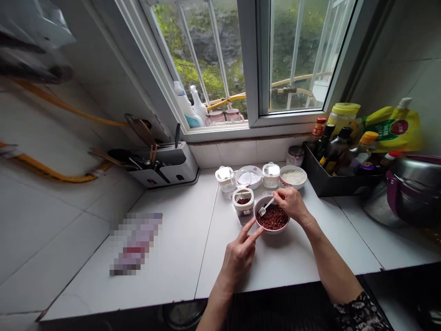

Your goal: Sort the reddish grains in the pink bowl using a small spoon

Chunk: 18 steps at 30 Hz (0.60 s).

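A pink-rimmed bowl (274,219) of dark red peppercorn-like pieces stands on the white counter. My right hand (292,204) pinches the handle of a small white spoon (263,211), whose head rests on the pieces at the bowl's left. My left hand (240,253) touches the bowl's near left rim with two extended fingers and holds nothing. Left of the bowl is a clear jar (243,202) with similar red pieces inside. Behind stand a white-lidded jar (225,178), a bowl of white powder (249,177), another white-lidded jar (271,174) and a bowl of white grains (292,177).
A grey utensil holder (165,165) stands at the back left. On the right are a black box (320,177) of bottles and a metal pot (416,188). A dark-lidded jar (295,156) is by the wall. A pixelated item (138,243) lies on the left counter.
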Motion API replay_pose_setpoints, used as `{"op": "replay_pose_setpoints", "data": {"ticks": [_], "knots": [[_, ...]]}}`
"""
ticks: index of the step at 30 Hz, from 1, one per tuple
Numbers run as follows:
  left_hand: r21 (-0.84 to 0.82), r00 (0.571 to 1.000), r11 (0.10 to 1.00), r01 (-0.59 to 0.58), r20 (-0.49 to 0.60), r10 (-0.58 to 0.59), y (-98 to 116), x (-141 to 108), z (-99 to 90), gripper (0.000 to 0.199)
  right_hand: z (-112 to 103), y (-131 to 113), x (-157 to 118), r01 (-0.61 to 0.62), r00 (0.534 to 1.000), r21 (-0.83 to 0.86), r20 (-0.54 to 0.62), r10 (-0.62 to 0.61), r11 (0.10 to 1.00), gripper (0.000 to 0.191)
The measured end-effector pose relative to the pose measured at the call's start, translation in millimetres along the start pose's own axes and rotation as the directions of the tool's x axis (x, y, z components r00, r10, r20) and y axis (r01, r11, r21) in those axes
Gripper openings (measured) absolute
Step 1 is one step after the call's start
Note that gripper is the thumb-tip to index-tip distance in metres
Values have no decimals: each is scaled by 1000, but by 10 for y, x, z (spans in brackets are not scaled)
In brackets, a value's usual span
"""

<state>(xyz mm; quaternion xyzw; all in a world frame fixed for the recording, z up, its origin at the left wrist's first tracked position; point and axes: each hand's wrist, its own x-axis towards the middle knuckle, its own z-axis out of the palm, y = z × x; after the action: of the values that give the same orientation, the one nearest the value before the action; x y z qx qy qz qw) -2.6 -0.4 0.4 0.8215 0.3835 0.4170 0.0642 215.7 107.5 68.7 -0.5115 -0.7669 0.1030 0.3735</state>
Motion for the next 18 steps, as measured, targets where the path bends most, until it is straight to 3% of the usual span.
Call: {"op": "replay_pose_setpoints", "data": {"ticks": [8,18], "knots": [[-17,1000,1000,2,2,-2,2,-5,-2,58,6,-5,8,36,999,-148,-33,-41,988,41],[-9,1000,1000,2,3,-2,7,-3,1,59,59,-38,-7,42,999,-137,2,-42,990,41]]}}
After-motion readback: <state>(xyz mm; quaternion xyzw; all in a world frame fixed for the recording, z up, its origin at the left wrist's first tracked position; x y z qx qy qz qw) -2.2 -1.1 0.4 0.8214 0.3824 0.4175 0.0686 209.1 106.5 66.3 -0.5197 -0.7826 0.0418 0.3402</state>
